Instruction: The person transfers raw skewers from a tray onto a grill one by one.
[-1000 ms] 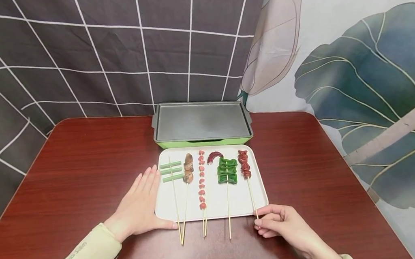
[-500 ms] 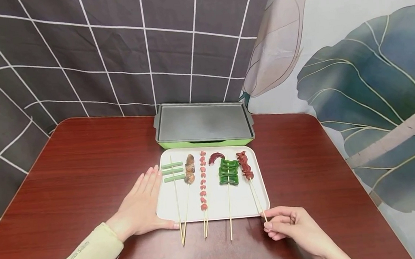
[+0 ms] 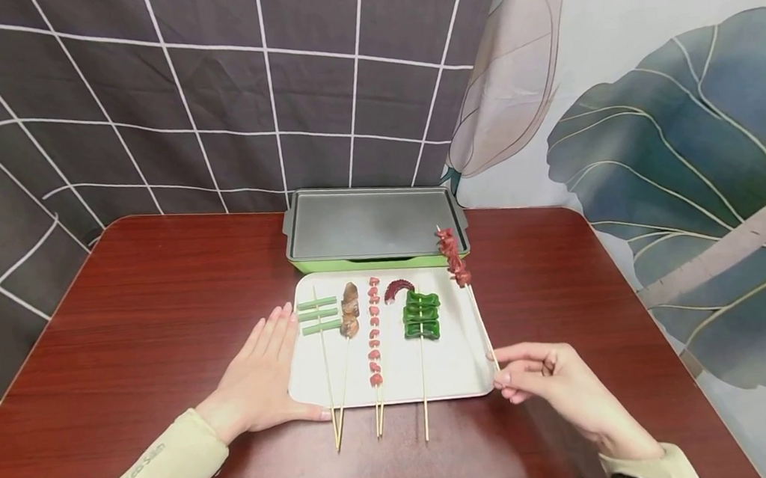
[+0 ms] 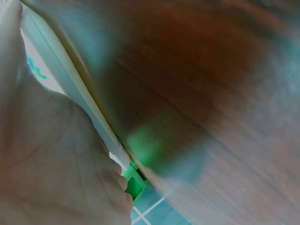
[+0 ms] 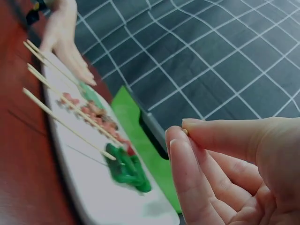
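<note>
In the head view my right hand (image 3: 556, 383) pinches the lower end of a skewer of dark red meat (image 3: 450, 256) between thumb and fingers. The meat is raised and overlaps the front right corner of the griddle (image 3: 375, 221). From the right wrist view only the stick's butt end (image 5: 185, 131) shows between my fingertips. My left hand (image 3: 259, 376) lies with straight fingers along the left edge of the white tray (image 3: 457, 376), thumb at its front edge. On the tray are a green pepper skewer (image 3: 421, 315) and a dark red curved tentacle piece (image 3: 397, 289).
Also on the tray are a skewer of green stalks (image 3: 319, 327), a brown meat skewer (image 3: 349, 309) and small red pieces on sticks (image 3: 374, 355). Their stick ends jut over the front edge. Behind the griddle hangs a dark checked cloth (image 3: 209, 87). The table (image 3: 158, 302) is red-brown wood.
My right hand first swung the meat skewer's lower end rightward, then lifted it off the tray and carried it forward toward the griddle. My left hand has stayed at the tray's edge.
</note>
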